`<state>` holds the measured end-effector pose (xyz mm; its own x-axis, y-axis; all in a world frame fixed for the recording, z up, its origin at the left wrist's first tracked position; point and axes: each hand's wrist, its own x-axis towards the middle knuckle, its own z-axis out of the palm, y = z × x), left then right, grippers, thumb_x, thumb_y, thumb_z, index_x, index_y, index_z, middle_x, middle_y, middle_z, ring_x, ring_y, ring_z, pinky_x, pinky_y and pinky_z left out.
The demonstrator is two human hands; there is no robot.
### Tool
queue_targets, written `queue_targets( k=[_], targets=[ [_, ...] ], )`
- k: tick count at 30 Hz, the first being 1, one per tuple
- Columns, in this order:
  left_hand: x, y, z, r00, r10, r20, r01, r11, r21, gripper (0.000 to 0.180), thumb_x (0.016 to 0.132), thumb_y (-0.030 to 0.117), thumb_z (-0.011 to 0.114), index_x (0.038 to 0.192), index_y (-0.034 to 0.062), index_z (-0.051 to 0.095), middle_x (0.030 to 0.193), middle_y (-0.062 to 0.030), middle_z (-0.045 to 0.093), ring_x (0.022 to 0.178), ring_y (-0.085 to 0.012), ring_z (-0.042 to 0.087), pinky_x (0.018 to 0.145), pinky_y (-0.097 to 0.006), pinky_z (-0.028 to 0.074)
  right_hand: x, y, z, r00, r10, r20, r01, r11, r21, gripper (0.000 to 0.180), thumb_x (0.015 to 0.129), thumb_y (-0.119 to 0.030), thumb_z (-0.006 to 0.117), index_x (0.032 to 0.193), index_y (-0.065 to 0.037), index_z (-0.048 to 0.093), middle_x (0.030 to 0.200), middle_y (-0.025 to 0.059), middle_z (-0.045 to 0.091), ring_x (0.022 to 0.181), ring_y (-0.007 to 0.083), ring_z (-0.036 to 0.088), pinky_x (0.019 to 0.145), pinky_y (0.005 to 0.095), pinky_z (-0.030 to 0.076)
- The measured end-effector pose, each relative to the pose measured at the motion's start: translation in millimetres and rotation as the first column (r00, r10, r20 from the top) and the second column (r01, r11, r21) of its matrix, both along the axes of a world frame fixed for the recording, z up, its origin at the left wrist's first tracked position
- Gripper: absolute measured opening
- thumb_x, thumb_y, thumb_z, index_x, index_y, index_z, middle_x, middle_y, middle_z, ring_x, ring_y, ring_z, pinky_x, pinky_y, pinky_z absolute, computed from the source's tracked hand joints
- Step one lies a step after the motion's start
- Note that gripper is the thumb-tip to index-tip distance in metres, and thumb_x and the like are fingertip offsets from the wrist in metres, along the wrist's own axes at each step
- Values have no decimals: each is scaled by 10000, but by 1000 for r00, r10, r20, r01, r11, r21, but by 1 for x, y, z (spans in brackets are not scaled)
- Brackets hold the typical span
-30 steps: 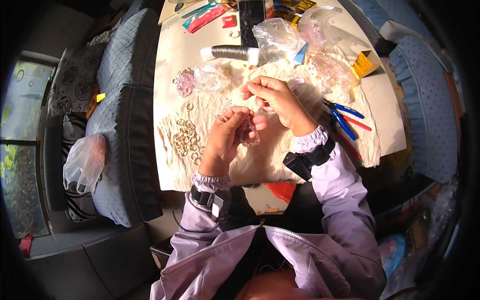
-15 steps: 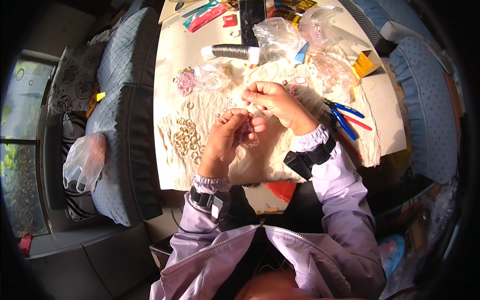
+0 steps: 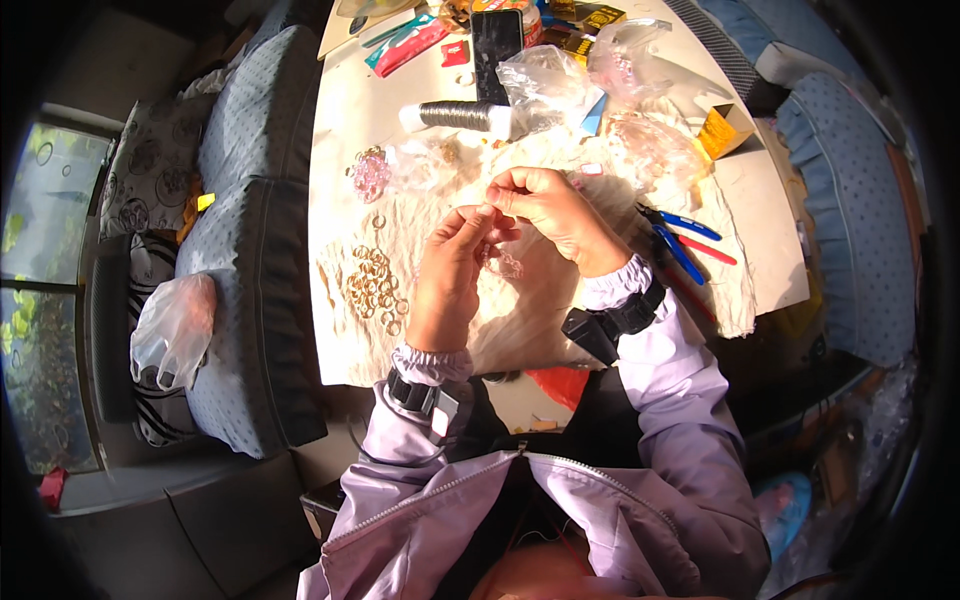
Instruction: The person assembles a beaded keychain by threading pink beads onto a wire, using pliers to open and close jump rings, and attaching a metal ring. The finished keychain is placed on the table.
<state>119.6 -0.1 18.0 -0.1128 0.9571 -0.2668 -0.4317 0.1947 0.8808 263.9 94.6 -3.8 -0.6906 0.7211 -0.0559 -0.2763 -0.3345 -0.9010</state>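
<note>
My left hand (image 3: 455,268) is closed, with a strand of clear pinkish beads (image 3: 508,266) hanging from its curled fingers. Thumb and forefinger of my right hand (image 3: 552,215) pinch together right at the left fingertips; what lies between them is too small to make out. Both hands hover over a cream cloth (image 3: 545,320) on the table. To their left lies a pile of gold-coloured rings (image 3: 372,288), with a single ring (image 3: 378,222) just beyond it. A cluster of pink beads (image 3: 370,174) sits farther back.
Blue-handled cutters (image 3: 682,262) and a red-handled tool (image 3: 708,250) lie to the right. Farther off are a wire spool (image 3: 455,116), a dark phone (image 3: 495,52), clear plastic bags (image 3: 650,150) and a yellow box (image 3: 722,132). Patterned sofas (image 3: 245,225) flank the table.
My hands have come together, fingertips now meeting. The left hand has turned more upright, and the bead strand has shifted slightly up and right. The view has shifted slightly.
</note>
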Motion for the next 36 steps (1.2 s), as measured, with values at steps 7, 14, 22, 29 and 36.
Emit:
queue_targets(
  k=[7,14,22,29,36],
  targets=[
    [-4,5,-5,985,96,143,-82,992,-96,86,976,117,663,1017,43,681,812,-50,672,634,-106,566,576,-210,458,-5,0,-5,965,-258,49,215,882,420,132,932,-111,711,880,7,682,858,1,634,823,82,579,757,266,477],
    [-12,7,-14,971,206,117,-184,967,-177,87,958,114,660,1001,41,681,717,-3,582,570,-87,492,504,-212,397,1,-7,11,887,-456,67,336,740,583,175,915,-157,716,951,-3,641,877,82,667,782,181,641,732,319,508],
    [-19,3,-13,980,179,88,-167,978,-124,127,966,153,644,998,33,671,787,-59,654,529,-110,513,484,-219,415,146,-55,56,255,-801,542,-307,464,831,540,774,-220,817,1234,-64,579,1237,120,583,1200,335,515,1018,421,419],
    [-18,-1,-5,982,154,107,-138,980,-147,141,1001,204,595,1022,68,629,918,-98,661,553,-122,533,521,-396,614,176,-48,41,133,-679,722,-454,606,653,604,761,-200,815,1279,-38,552,1273,150,550,1224,350,491,1056,423,390],
    [-23,2,-13,982,158,108,-143,981,-129,113,969,175,596,972,66,623,766,-43,622,518,-98,464,461,-229,400,179,-32,40,341,-626,702,-422,565,709,496,795,-117,753,1244,-39,556,1184,148,553,1147,352,526,1010,405,432]
  ],
)
